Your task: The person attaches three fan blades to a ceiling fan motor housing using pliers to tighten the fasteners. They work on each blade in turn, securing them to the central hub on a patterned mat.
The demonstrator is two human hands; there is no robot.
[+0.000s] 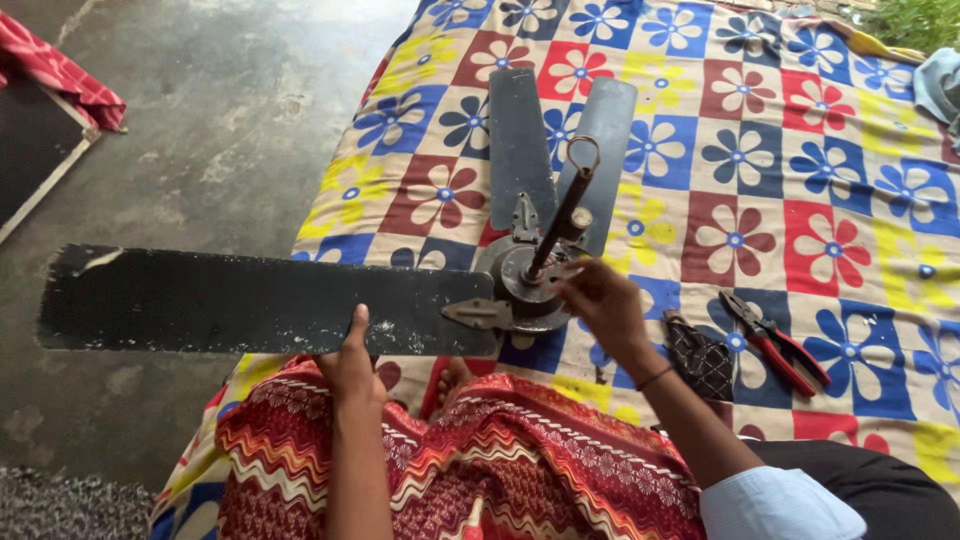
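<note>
Item: ceiling fan [520, 285], dark, dismantled from its mount, lying on our lap and the bedspread directly ahead of our hands, its down rod [562, 215] tilted up and away so the hub faces us.

Long blade [260, 300]: runs out past our left hand [352, 365], over the concrete floor [200, 130]. We press that hand flat against its near edge, thumb up, fingers hidden beneath; it appears to steady the fan against turning.

Two further blades [520, 140]: beyond both hands, resting on the cloth.

Right hand [600, 300]: fingertips pinched at the hub beside the rod's base; whether they grip a small part we cannot tell.

Red-handled pliers [775, 340]: just right of our right hand, within easy reach, jaws closed.

Small dark patterned pouch [700, 360]: beside our right wrist, between it and the pliers.

Flowered bedspread [780, 160]: under everything, likely keeping parts off the floor.

Zigzag cloth [500, 460]: over our knees, below both hands.
</note>
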